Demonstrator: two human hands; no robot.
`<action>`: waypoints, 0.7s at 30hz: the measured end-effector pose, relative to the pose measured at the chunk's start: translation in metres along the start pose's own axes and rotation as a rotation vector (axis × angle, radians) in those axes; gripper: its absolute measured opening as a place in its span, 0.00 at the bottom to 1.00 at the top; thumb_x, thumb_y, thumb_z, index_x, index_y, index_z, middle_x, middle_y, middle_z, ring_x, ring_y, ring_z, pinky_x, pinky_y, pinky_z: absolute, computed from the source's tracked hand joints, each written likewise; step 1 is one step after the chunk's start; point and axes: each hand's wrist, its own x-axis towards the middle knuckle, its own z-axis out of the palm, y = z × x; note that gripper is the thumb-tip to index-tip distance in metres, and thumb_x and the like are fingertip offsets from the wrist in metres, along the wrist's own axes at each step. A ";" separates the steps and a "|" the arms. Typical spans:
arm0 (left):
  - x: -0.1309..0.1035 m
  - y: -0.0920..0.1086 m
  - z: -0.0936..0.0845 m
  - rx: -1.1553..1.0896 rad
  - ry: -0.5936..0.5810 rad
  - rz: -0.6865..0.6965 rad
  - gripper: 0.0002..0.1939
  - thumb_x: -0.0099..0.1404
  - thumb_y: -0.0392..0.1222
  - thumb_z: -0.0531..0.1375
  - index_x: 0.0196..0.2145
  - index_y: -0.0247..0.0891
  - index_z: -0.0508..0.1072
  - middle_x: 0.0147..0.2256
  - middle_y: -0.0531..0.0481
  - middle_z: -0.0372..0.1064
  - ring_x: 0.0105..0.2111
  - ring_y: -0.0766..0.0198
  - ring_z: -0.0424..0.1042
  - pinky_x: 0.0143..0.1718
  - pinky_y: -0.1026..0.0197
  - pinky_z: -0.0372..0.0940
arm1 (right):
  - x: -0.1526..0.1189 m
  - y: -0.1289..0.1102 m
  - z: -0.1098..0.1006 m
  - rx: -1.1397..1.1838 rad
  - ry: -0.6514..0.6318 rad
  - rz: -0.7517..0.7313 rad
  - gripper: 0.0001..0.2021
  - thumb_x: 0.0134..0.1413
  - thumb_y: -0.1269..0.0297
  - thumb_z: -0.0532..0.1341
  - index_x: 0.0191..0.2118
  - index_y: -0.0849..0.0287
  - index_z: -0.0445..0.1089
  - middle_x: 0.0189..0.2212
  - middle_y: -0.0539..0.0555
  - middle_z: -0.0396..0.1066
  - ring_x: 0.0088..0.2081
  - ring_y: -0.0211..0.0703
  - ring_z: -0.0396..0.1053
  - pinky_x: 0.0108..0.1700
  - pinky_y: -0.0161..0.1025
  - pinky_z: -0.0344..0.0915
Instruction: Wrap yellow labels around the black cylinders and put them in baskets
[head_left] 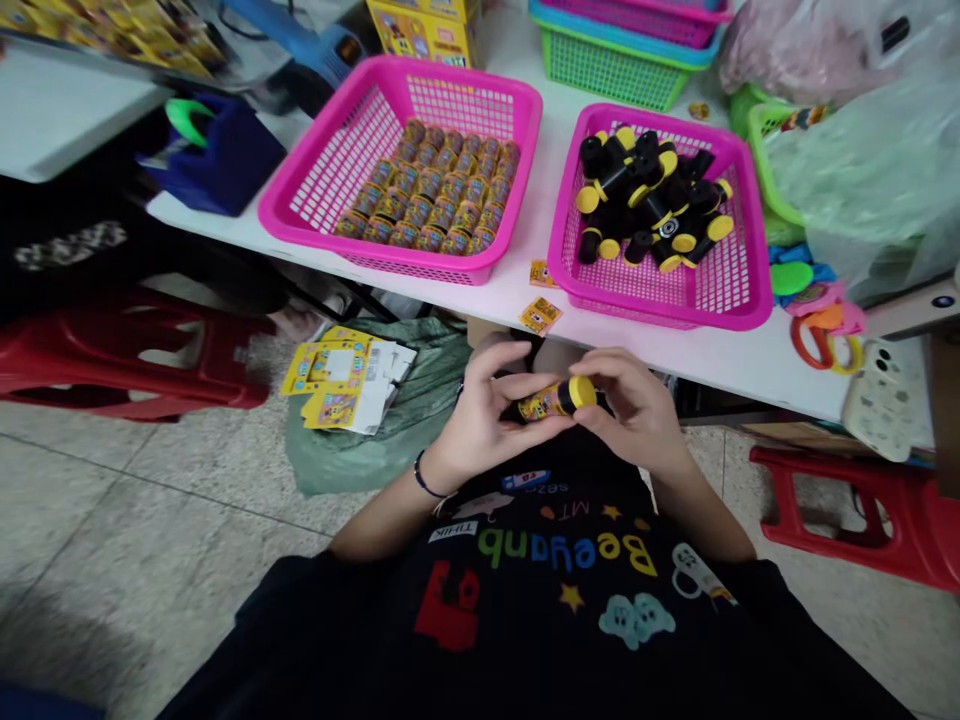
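A small black tube with a yellow end and a printed yellow label [546, 402] lies between my two hands, tilted, above my lap. My left hand [487, 415] is closed around its labelled end, thumb and fingers on either side. At the yellow end, the fingertips of my right hand [634, 410] are pinched against the tube. Just past my hands, two loose yellow printed labels lie at the table edge, the nearer label [541, 316] and a second label [541, 273]. A pink basket [752, 290] ahead to the right holds many similar black tubes with yellow ends, jumbled together.
Another pink basket [281, 215] at the left holds rows of labelled tubes standing upright. A blue tape dispenser [232, 160] stands on the table's left, a phone [879, 400] at right. Red stools [135, 345] flank me, and printed card sheets [349, 375] rest on a green bag.
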 end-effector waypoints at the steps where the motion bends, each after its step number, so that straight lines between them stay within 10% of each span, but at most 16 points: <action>1: 0.002 0.000 0.002 -0.042 0.030 -0.023 0.43 0.64 0.36 0.73 0.66 0.48 0.52 0.46 0.49 0.80 0.42 0.61 0.85 0.47 0.62 0.79 | -0.001 0.001 0.002 -0.040 0.058 -0.044 0.17 0.65 0.53 0.66 0.56 0.49 0.73 0.48 0.55 0.75 0.47 0.44 0.76 0.48 0.42 0.78; 9: 0.003 0.006 0.015 -0.116 0.186 -0.200 0.39 0.62 0.41 0.74 0.61 0.45 0.55 0.47 0.51 0.76 0.41 0.61 0.85 0.46 0.64 0.79 | -0.006 0.003 0.013 -0.407 0.006 -0.260 0.34 0.57 0.48 0.71 0.64 0.54 0.64 0.52 0.61 0.74 0.55 0.55 0.75 0.58 0.54 0.77; 13: 0.005 0.012 0.016 -0.250 0.184 -0.391 0.45 0.63 0.44 0.74 0.64 0.47 0.47 0.40 0.53 0.77 0.36 0.63 0.84 0.42 0.62 0.79 | -0.007 0.006 0.018 -0.553 0.036 -0.313 0.32 0.61 0.63 0.67 0.68 0.55 0.58 0.52 0.62 0.73 0.55 0.54 0.74 0.56 0.54 0.78; 21: 0.025 0.013 0.009 -0.659 -0.273 -0.665 0.38 0.68 0.46 0.68 0.63 0.44 0.48 0.32 0.57 0.74 0.30 0.64 0.80 0.31 0.64 0.72 | -0.004 0.001 0.028 -0.442 0.104 -0.431 0.35 0.55 0.69 0.65 0.68 0.56 0.59 0.51 0.60 0.76 0.54 0.55 0.75 0.55 0.57 0.78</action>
